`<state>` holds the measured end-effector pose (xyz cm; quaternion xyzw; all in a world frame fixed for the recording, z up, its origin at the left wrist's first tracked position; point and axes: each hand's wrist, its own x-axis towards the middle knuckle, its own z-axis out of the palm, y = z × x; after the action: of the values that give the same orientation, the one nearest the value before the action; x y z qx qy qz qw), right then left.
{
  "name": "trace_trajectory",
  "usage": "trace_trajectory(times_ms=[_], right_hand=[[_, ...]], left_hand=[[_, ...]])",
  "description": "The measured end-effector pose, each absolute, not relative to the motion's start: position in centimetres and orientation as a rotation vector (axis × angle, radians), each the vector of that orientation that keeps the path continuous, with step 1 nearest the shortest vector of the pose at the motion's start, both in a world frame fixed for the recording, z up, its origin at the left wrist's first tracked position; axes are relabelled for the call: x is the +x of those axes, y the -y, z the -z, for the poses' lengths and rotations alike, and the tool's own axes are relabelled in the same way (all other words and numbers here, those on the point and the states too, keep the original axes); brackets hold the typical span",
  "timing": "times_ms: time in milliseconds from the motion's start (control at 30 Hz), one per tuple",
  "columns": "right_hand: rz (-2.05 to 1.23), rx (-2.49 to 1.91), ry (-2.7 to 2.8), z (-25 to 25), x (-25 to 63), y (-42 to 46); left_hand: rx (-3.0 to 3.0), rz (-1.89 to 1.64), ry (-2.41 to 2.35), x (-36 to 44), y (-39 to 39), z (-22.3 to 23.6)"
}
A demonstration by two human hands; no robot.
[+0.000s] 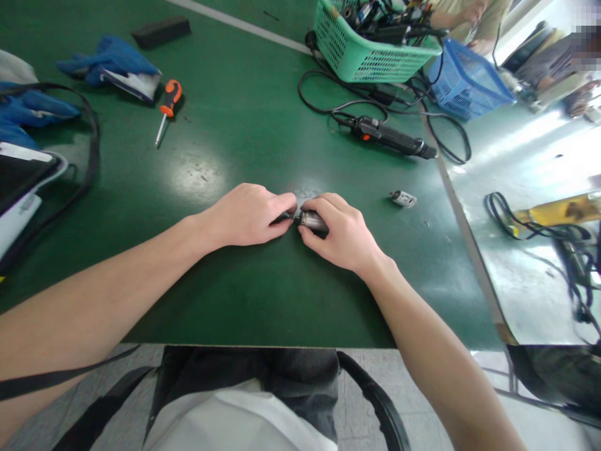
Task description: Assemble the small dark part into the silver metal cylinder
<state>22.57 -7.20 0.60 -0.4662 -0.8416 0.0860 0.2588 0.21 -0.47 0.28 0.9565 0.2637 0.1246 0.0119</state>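
Just above the green table, my right hand (pixel 339 230) is closed around a small metal cylinder (pixel 313 221) that looks like a small motor. Its dark end points left, toward my other hand. My left hand (pixel 257 215) pinches a thin dark piece (pixel 283 217) that meets the cylinder's end; its kind is too small to tell, and the fingers cover part of it. A second small silver motor-like cylinder (pixel 404 199) lies on the table to the right, apart from both hands.
A screwdriver (pixel 169 103) with an orange and black handle lies at the upper left, near blue gloves (pixel 110 62) and a black block (pixel 161 31). A corded black electric screwdriver (pixel 392 136) rests below a green basket (pixel 375 59) and a blue basket (pixel 469 81). Other people sit at the upper right.
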Motion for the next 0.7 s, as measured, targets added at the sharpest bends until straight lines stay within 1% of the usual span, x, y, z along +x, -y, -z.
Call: trace_trajectory(times_ms=[700], right_hand=[[-0.252,-1.268,2.285,-0.76,22.60,7.23]], left_hand=[[3.022,-0.391,-0.791,0.11,0.32,-0.12]])
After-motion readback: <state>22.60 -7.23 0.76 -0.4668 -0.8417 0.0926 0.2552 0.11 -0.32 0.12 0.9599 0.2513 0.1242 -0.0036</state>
